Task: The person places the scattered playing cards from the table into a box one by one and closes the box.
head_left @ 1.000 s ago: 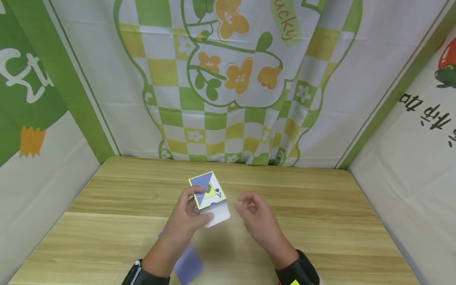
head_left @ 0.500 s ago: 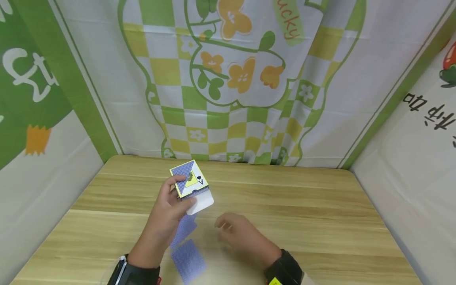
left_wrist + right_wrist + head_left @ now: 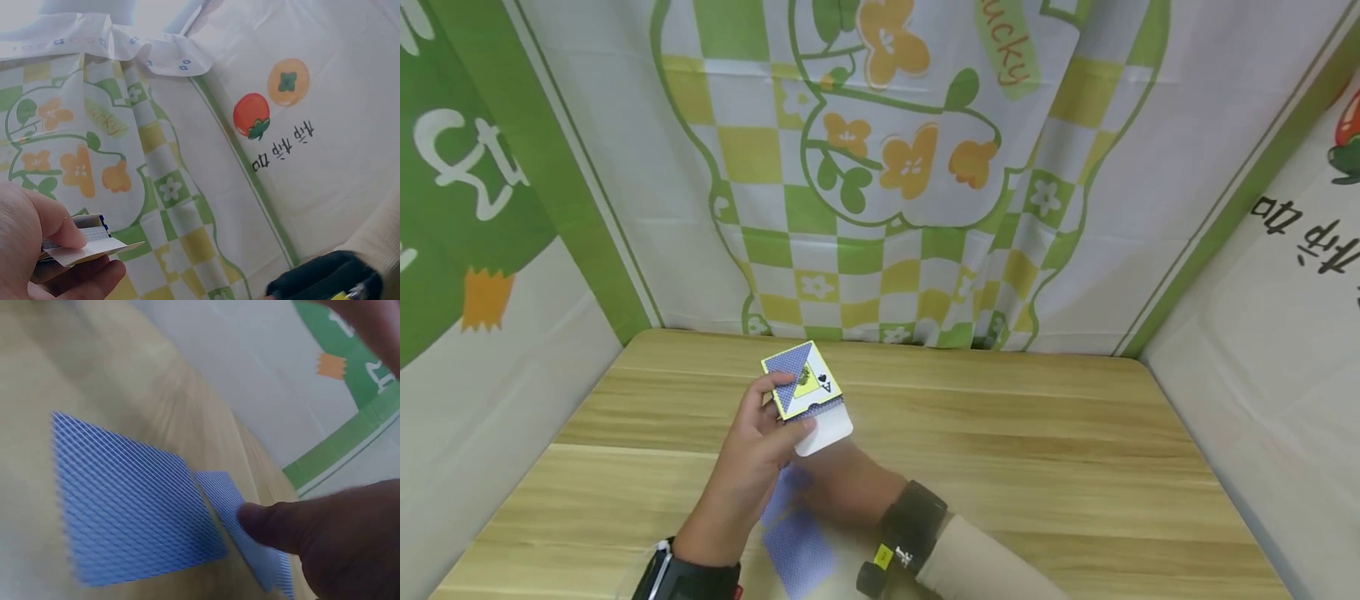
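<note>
My left hand (image 3: 741,475) holds up a playing card box (image 3: 803,383), its ace-of-spades face toward the head camera. The box's white flap (image 3: 829,429) hangs open at the near end, under the left thumb. Blue-backed playing cards lie face down on the table: one card (image 3: 799,557) lies nearer me, and another card (image 3: 225,503) overlaps at least one more beside it. Blurred in the head view, my right hand (image 3: 850,487) is low over the farther cards. In the right wrist view its thumb (image 3: 275,525) is over them, well apart from the finger at top right; contact cannot be told.
The wooden table (image 3: 1060,467) spreads to both sides of the hands. A patterned curtain (image 3: 880,250) hangs along its back edge, and printed cloth walls (image 3: 1247,317) stand at left and right.
My right hand has come left and down, from beside the box to over the cards on the table. The left hand first shifted left with the box, then stayed nearly still.
</note>
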A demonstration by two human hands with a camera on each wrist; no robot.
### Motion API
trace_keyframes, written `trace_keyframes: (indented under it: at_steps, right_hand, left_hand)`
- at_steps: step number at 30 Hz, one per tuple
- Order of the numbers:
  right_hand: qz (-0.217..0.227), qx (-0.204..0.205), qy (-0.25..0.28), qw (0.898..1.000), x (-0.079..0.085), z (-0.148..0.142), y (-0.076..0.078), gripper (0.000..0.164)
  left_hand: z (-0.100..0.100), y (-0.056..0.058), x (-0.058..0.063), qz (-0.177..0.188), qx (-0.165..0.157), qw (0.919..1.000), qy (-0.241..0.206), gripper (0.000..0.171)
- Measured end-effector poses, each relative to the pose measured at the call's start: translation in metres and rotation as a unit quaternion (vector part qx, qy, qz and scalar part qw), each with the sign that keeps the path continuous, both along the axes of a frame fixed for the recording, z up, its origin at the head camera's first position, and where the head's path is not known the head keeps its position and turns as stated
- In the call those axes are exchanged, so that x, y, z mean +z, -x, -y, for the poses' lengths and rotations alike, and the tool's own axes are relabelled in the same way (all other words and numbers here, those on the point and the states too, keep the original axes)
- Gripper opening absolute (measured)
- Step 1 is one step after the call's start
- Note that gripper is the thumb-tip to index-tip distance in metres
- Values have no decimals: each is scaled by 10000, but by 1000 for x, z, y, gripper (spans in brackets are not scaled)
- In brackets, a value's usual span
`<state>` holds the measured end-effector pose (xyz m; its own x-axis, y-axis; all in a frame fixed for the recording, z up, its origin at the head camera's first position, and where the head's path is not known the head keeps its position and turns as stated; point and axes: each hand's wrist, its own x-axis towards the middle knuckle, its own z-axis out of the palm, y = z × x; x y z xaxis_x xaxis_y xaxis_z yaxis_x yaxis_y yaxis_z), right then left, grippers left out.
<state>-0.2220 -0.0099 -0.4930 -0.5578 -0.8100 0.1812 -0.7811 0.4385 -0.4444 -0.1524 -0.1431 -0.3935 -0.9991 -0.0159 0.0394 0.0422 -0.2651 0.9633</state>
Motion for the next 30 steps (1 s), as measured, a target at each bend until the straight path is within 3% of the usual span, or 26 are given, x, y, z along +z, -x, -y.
trace_keyframes:
  at_steps: [5, 8, 11, 16, 18, 22, 24, 27, 30]
  right_hand:
    - [1244, 24, -233, 9920, 6, 16, 8, 62]
    - [1639, 192, -296, 9859, 8, 21, 8, 65]
    - [1368, 381, -404, 9890, 5, 23, 8, 66]
    - [-55, 670, -770, 9948, -2, 19, 15, 59]
    - [-269, 667, -807, 9941, -4, 13, 17, 57]
    - [325, 355, -417, 9980, -7, -8, 16, 58]
    - [571, 180, -222, 9980, -6, -22, 15, 47]
    - [131, 92, -418, 9990, -3, -41, 13, 27]
    - [-434, -134, -919, 9947, 0, -58, 13, 22]
  left_hand:
    - [-1, -1, 0, 36, -17, 10000, 14, 58]
    - [-2, -1, 0, 9, -35, 10000, 6, 57]
    - [-2, -1, 0, -44, -70, 10000, 6, 56]
    - [-3, -1, -2, -78, -71, 9999, 11, 56]
    - [-3, -2, -2, -59, -69, 10000, 6, 55]
    - [-4, -2, -3, -59, -112, 9999, 27, 56]
    - [-4, -2, -3, -73, -129, 9999, 65, 56]
    - [-5, -1, -3, -78, -177, 9998, 108, 57]
    - [-6, -1, -3, -43, -206, 9997, 127, 58]
